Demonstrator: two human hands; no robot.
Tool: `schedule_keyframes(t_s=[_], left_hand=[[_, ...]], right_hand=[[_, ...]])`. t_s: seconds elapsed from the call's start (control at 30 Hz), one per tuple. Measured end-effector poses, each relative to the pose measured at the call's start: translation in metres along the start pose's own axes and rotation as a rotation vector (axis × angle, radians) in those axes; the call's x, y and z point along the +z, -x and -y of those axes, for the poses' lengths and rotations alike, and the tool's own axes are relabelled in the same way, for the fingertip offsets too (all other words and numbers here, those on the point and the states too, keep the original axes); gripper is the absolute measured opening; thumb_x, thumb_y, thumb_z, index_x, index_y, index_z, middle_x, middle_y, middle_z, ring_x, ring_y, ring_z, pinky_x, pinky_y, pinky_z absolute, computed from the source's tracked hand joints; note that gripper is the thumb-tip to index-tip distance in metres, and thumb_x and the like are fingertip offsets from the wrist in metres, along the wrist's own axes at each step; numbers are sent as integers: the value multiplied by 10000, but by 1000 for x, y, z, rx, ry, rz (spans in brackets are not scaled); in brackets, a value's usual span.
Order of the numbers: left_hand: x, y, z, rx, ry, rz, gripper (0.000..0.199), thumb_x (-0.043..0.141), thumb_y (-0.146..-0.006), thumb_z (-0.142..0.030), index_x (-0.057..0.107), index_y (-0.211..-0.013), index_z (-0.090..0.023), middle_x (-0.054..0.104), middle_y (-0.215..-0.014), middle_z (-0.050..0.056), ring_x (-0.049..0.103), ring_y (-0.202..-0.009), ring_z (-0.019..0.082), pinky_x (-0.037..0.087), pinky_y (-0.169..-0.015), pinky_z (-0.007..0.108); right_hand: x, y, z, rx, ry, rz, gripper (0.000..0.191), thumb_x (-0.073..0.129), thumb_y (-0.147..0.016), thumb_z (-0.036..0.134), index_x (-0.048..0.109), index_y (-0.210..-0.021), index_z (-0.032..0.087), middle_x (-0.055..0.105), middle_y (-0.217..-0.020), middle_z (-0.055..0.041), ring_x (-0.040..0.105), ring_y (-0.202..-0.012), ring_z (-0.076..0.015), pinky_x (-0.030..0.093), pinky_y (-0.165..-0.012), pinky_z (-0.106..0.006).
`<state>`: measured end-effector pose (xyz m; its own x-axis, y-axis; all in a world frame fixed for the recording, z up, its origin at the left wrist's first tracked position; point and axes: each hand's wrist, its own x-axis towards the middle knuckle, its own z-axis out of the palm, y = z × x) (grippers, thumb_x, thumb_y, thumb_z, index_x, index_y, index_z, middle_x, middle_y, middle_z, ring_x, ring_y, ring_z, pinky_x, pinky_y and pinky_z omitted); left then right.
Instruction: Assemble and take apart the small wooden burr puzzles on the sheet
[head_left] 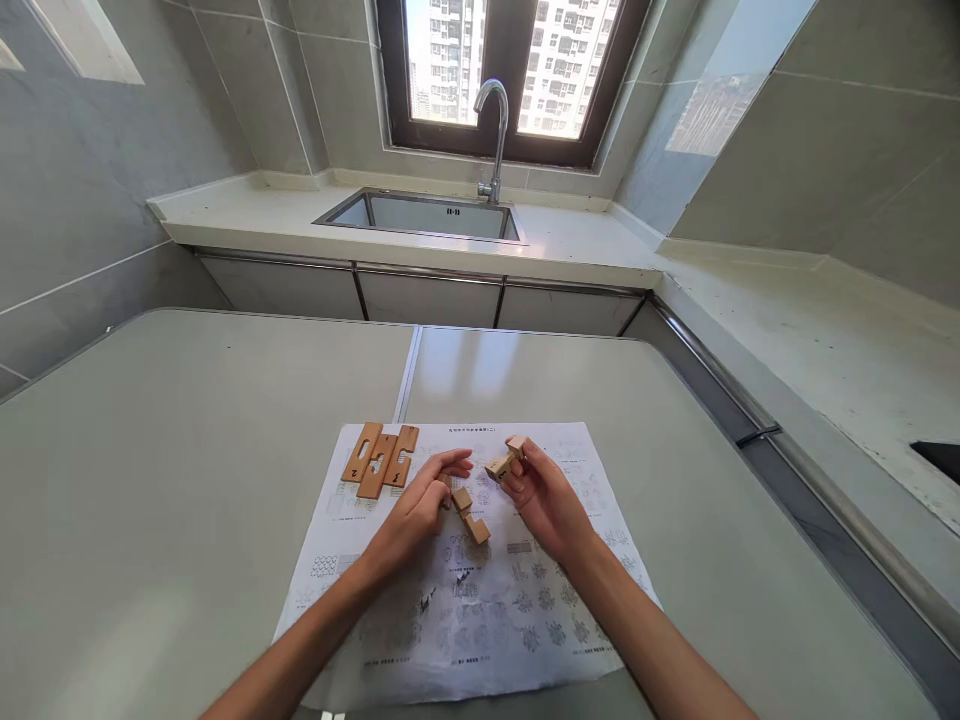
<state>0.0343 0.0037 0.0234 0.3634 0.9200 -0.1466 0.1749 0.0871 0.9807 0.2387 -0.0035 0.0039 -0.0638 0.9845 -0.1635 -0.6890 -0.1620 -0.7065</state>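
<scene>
My right hand [553, 503] is closed on a light wooden puzzle piece [500, 467], a notched block with a dark mark on it, held above the paper by fingertips and thumb. My left hand [420, 508] hovers at the middle of the sheet, its fingers loosely stretched toward the right. Beside its thumb lies another notched wooden piece [471, 516]; part of the wood near that thumb is hidden by the hand. Left of it, several flat brown wooden pieces [379, 462] with cutouts and printed numbers lie side by side.
A creased printed sheet [555, 620] with small diagrams lies on the pale folding table [187, 480], whose seam runs behind the sheet. Beyond stand a counter [247, 215] with a sink [442, 212] and a tall faucet [495, 140]. Another counter [840, 330] runs along the right.
</scene>
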Motion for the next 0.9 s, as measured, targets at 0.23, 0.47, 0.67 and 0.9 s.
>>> schedule_keyframes(t_s=[0.23, 0.47, 0.67, 0.9], left_hand=[[-7, -3, -7, -115, 364, 48, 557, 820, -887, -406, 646, -1383, -219, 667, -1467, 156, 645, -1352, 329, 449, -1199, 500], [-4, -5, -5, -219, 616, -17, 494, 855, -886, -343, 680, -1313, -166, 712, -1405, 182, 654, -1355, 324, 494, -1209, 483], [-2, -6, 2, -146, 611, 25, 429, 855, -877, -392, 742, -1219, -160, 715, -1401, 171, 588, -1424, 345, 456, -1232, 482], [-4, 0, -4, -102, 439, 88, 385, 778, -937, -448, 750, -1239, -212, 718, -1405, 133, 664, -1326, 339, 491, -1173, 472]], right_hand=[[1, 1, 0, -28, 161, 11, 341, 773, -884, 547, 668, -903, 223, 476, -701, 27, 441, -616, -151, 414, -562, -287], [4, 8, -1, 7, 262, 140, 334, 751, -930, 505, 636, -834, 206, 578, -668, 26, 486, -563, -122, 383, -548, -265], [9, 14, -10, -12, 449, 233, 377, 758, -931, 528, 554, -822, 230, 645, -606, 39, 512, -492, -118, 406, -540, -263], [14, 20, -20, -117, 622, 196, 392, 764, -933, 532, 515, -849, 241, 669, -693, 19, 600, -565, -143, 468, -563, -279]])
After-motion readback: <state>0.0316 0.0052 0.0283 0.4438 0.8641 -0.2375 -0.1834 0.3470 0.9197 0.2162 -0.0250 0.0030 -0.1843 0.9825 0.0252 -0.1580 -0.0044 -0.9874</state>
